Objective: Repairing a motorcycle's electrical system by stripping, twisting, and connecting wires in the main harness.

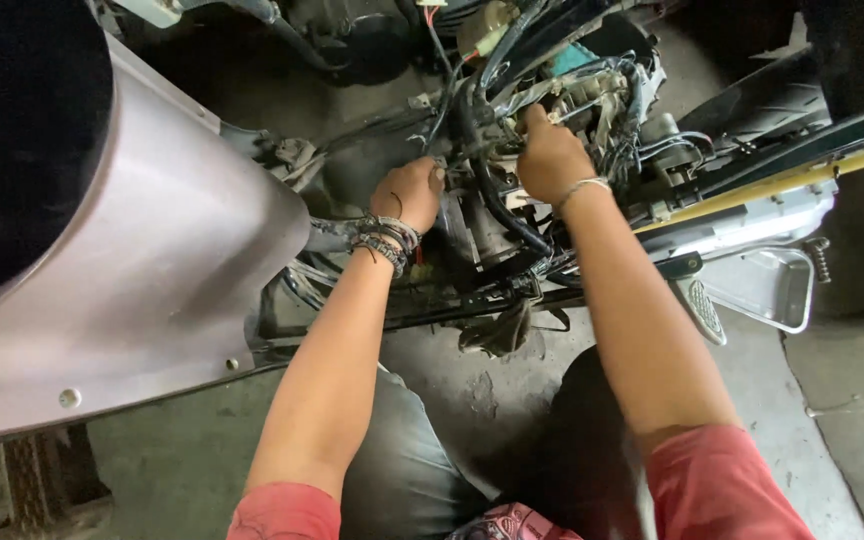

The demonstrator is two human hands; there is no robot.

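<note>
Two fists (407, 195) (552, 160) (closed) amid rubbery hoses (497, 205)

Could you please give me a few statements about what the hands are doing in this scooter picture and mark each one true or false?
1. Both hands reach into the exposed wiring and engine area of the scooter. True.
2. The left hand wears several cord bracelets at the wrist. True.
3. The right hand rests flat on the concrete floor. False: it is raised, closed among the cables of the machine.
4. The large grey body panel lies to the person's right. False: it is on the left side.
5. The right wrist bears a thin metal bangle. True.
6. The person's sleeves are blue. False: they are red.
</note>
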